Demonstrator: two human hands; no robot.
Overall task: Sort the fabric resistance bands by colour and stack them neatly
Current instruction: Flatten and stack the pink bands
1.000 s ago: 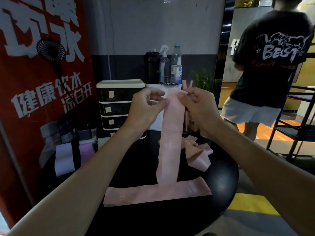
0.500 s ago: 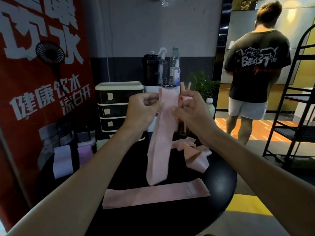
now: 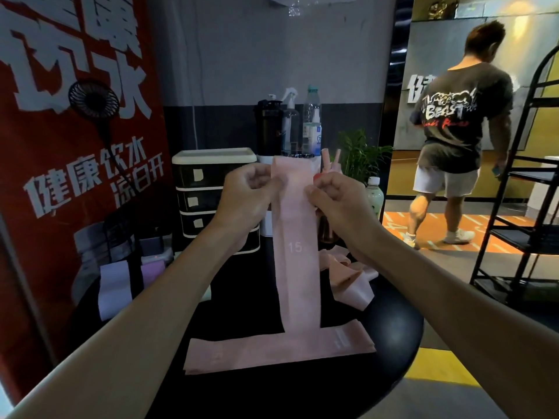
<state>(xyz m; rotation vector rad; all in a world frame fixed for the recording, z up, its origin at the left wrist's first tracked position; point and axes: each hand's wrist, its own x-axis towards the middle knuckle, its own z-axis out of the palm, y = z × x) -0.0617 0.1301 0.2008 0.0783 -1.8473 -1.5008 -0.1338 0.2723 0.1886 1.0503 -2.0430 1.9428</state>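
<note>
Pinching a pink band (image 3: 298, 267) by its upper end, left hand (image 3: 251, 192) on the left edge and right hand (image 3: 335, 198) on the right edge, each grip narrow with fingers curled onto the fabric. Holding it upright above the round black tabletop (image 3: 242, 394), a pale "15" printed midway down. Hanging straight, with the lower end meeting in view a second pink band (image 3: 272, 349) laid flat and crosswise on the near part of the tabletop; cannot tell whether touching it. Lying crumpled to the right, behind the right forearm, a loose heap of pink bands (image 3: 348, 279). Sitting at the far left edge of the tabletop, side by side, a whitish band (image 3: 115, 288) and a lilac band (image 3: 152, 272). Standing beyond the tabletop, a black drawer unit (image 3: 211, 189) with bottles (image 3: 311, 122) just to its right. Seen at far right, back turned and mid-stride, a person (image 3: 462, 122) in a dark T-shirt, beside a black rack (image 3: 520, 222).
</note>
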